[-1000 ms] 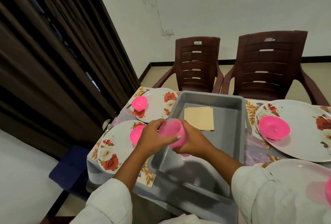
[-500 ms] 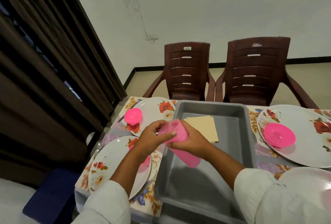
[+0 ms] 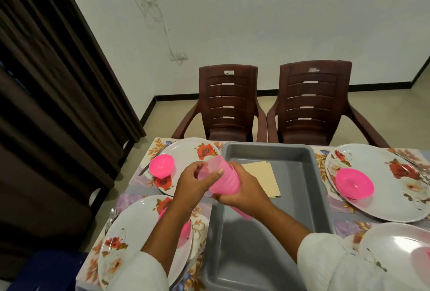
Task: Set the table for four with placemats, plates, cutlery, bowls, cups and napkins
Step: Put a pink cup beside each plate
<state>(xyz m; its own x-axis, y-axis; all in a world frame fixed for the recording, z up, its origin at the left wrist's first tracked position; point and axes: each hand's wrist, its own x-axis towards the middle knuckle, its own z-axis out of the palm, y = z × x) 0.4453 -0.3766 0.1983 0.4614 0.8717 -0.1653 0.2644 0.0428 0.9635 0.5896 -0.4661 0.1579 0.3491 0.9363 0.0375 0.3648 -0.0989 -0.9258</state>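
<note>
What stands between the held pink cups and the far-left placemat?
The left hand and right hand hold the cup stack over the left wall of the tray. Nothing visible stands between; the plate and bowl cover most of that placemat.

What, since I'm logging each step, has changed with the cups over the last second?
The cup stack tipped from near upright to mouth-left above the grey tray. The left hand draws the top cup out, and the right hand grips the rest. The plates, bowls and napkins stayed put.
</note>
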